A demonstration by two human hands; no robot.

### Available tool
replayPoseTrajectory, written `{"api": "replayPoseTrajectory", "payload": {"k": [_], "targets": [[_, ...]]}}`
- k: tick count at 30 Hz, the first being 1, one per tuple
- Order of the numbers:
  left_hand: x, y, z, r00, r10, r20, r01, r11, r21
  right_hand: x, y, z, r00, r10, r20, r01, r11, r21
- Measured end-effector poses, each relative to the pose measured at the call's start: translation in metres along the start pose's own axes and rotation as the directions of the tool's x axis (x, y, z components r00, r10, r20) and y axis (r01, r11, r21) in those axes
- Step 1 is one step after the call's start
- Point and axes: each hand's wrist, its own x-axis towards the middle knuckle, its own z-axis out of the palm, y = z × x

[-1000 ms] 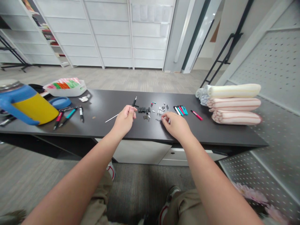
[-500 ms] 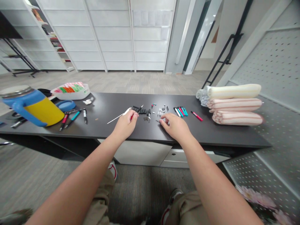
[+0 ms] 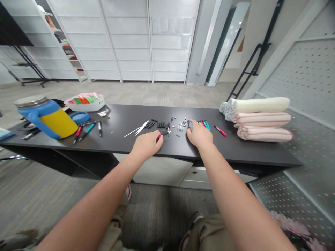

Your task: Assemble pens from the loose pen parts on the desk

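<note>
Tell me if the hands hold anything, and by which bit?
Left hand: a red-and-black pen piece, by its red part. Right hand: can't tell.

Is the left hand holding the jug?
No, the left hand holds a red-and-black pen part, while the jug is apart from it.

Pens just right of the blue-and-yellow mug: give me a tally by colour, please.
Red-and-black pen: 1
Teal-and-black pen: 1
White-and-black pen: 1
Total: 3
</note>
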Motion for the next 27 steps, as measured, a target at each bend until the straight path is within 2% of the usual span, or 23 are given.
{"api": "replayPoseTrajectory", "payload": {"k": [8, 27], "targets": [[-0.002, 0.000, 0.001, 0.999, 0.008, -0.048, -0.008, 1.000, 0.005, 0.006, -0.004, 0.006, 0.995, -0.087, -0.039, 0.085, 0.995, -0.051], [-0.006, 0.000, -0.004, 0.999, -0.006, -0.032, 0.005, 0.999, -0.040, 0.025, -0.001, 0.008, 0.998, 0.023, -0.064, -0.025, 0.999, -0.020]]}}
